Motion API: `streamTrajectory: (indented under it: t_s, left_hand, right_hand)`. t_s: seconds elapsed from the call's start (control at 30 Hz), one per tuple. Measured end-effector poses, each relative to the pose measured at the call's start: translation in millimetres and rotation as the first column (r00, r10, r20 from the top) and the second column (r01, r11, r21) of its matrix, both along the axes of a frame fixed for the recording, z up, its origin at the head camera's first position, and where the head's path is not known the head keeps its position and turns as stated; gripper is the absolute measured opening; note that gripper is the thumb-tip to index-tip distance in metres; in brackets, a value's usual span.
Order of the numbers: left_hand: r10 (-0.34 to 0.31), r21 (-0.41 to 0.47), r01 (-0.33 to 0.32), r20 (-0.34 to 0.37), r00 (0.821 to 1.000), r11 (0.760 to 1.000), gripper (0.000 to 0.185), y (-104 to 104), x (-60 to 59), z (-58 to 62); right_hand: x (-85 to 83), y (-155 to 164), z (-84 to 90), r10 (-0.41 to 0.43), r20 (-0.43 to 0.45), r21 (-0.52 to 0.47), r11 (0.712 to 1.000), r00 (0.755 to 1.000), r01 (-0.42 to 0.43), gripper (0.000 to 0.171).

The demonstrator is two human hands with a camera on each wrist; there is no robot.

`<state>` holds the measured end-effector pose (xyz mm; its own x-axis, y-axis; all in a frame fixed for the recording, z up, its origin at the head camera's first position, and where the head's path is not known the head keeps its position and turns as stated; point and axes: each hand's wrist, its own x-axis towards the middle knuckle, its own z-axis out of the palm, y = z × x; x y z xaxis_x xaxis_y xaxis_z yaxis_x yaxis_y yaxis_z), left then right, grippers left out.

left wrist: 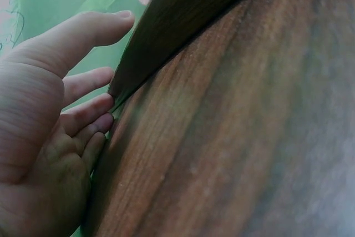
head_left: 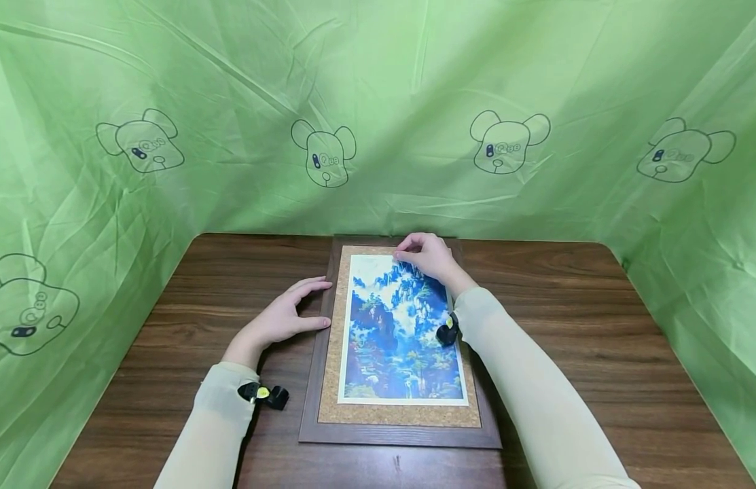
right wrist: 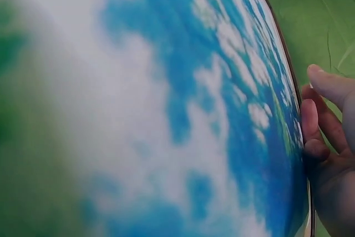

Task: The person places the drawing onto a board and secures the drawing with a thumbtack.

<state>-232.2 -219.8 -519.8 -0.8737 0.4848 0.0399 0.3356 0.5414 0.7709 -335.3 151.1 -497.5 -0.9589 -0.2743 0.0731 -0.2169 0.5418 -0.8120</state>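
1. A picture frame (head_left: 399, 435) with a dark wooden border lies flat on the brown wooden table (head_left: 598, 326), its long side running away from the person, its far end near the table's back edge.
2. Inside the border is a cork mat (head_left: 332, 353), and on it a blue and white landscape print (head_left: 402, 333) of mountains and trees.
3. The left hand (head_left: 286, 318) lies on the table against the frame's left border. Its fingers are nearly straight and spread; the left wrist view shows several fingertips (left wrist: 102, 104) touching the frame's edge, and the hand grasps nothing.
4. The right hand (head_left: 428, 257) sits at the far right corner of the print, fingers bent down onto the sheet's top edge. Whether it pinches the sheet or only presses on it cannot be told from the head view.
5. The right wrist view is filled by the blurred print (right wrist: 166, 109); only a few curled fingers (right wrist: 310, 131) show at its rim, cut off by the picture's edge.
6. Pale sleeves cover both forearms, and a small black device (head_left: 264, 394) sits at each wrist.
7. Green sheeting (head_left: 378, 102) printed with bear outlines hangs behind and beside the table.
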Motion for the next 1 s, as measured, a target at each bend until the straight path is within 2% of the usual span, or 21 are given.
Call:
streamTrajectory:
  t_s: [0.17,0.6,0.83,1.0]
  left_hand:
    - [0.0,0.001,0.0,-0.002,1.0,1.0,0.078,0.3,0.8,1.4]
    - [-0.005,0.01,0.005,-0.001,1.0,1.0,0.078,1.8,0.8,3.1]
    - [-0.006,0.011,0.006,0.001,1.0,1.0,0.079,1.6,0.4,2.1]
    - [-0.003,0.005,0.003,0.0,1.0,1.0,0.079,1.0,0.1,1.6]
  right_hand:
    - [1.4,-1.2,1.1,0.018,0.005,-0.004,1.0,1.0,-0.018,0.009]
    - [3.4,-1.7,-0.4,-0.002,0.022,0.02,1.0,1.0,0.002,0.006]
    - [2.6,-1.0,-2.1,-0.047,0.025,0.055,0.997,0.999,0.046,0.006]
    - [2.8,-2.7,-3.3,-0.072,0.037,0.039,0.997,0.997,0.071,0.006]
